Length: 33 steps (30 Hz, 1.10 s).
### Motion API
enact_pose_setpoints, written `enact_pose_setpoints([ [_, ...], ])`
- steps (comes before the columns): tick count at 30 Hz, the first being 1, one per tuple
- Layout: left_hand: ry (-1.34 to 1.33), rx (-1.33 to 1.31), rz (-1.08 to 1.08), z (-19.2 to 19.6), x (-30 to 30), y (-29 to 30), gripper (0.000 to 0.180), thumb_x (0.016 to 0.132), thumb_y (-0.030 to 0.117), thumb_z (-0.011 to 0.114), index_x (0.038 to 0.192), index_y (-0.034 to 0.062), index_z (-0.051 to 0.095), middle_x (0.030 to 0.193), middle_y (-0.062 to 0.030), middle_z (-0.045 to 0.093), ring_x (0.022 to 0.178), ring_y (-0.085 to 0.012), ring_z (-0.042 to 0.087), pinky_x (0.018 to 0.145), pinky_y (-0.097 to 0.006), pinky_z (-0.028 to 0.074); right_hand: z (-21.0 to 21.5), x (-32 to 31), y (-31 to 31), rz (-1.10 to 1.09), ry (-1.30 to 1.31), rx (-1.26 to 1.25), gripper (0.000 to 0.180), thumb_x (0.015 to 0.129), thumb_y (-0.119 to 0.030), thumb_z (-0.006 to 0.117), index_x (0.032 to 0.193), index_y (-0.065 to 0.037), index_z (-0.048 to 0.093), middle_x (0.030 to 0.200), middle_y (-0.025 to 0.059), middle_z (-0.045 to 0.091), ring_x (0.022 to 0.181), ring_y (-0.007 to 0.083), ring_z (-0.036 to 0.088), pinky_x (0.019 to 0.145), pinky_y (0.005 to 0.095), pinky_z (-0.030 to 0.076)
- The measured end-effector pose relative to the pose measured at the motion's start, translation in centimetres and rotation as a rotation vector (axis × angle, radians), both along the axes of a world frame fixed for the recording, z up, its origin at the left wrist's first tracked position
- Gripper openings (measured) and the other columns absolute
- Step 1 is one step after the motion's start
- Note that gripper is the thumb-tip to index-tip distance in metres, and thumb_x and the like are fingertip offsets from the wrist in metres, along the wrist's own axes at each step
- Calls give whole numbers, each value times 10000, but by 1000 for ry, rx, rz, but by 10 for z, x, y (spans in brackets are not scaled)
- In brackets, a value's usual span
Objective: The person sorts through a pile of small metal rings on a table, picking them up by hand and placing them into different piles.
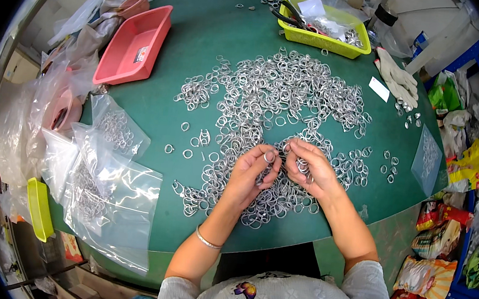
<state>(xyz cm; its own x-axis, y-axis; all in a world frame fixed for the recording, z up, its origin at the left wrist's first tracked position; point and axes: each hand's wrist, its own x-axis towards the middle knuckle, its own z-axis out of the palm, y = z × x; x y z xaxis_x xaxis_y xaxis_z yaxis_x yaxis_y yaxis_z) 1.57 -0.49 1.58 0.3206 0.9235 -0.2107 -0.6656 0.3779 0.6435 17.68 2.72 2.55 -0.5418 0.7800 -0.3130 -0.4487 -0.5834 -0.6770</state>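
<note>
A wide heap of silver metal rings (275, 86) is spread over the green table, and both my hands are above its near part. My left hand (254, 171) has its fingers curled, pinching a ring (268, 158) between thumb and forefinger. Close beside it, my right hand (310, 167) is closed too, with a ring (286, 147) at its thumb and fingertip. More rings (302, 165) show inside the curled fingers of the right hand. Several loose rings (187, 153) lie apart on the left of the heap.
Clear plastic bags (129, 196) with rings lie at the left, below a pink tray (105, 65). A yellow-green basket (321, 41) holding black-handled pliers (288, 16) stands at the back. Right of it lie work gloves (397, 78); another small bag (427, 154) is near the right edge.
</note>
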Motion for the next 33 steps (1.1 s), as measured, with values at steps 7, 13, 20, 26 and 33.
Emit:
enact_pose_setpoints([
  [7,2,-14,0,-3,0,0,143,899,176,500,948,42,511,720,-28,489,499,-52,359,407,-155,266,0,-2,-2,32,103,-51,175,927,-187,432,914,-26,500,560,14,429,400,66,348,371,191,272],
  [13,-34,-5,-24,-6,-2,1,135,888,156,521,970,48,522,739,-30,522,522,-61,395,418,-165,298,-7,2,0,55,198,-149,170,917,-164,436,913,-16,521,569,-2,412,407,71,366,358,189,274],
  [20,13,-5,6,-1,0,0,146,897,179,505,950,43,510,724,-28,488,498,-48,353,400,-151,258,-5,2,0,74,232,-220,174,904,-164,449,903,-12,533,565,-7,407,408,70,363,353,187,272],
  [26,-6,-14,3,-2,0,1,154,895,186,509,950,42,509,721,-28,484,496,-51,351,402,-152,264,-9,4,1,88,244,-285,179,889,-181,463,889,-16,534,555,-13,409,406,73,360,354,189,275],
  [33,-255,-135,-1,-5,-5,2,133,881,144,503,942,27,509,782,-53,481,584,-66,386,414,-149,275,-2,0,1,56,111,-158,177,897,-177,468,874,-11,528,567,-3,425,421,66,367,366,185,272],
])
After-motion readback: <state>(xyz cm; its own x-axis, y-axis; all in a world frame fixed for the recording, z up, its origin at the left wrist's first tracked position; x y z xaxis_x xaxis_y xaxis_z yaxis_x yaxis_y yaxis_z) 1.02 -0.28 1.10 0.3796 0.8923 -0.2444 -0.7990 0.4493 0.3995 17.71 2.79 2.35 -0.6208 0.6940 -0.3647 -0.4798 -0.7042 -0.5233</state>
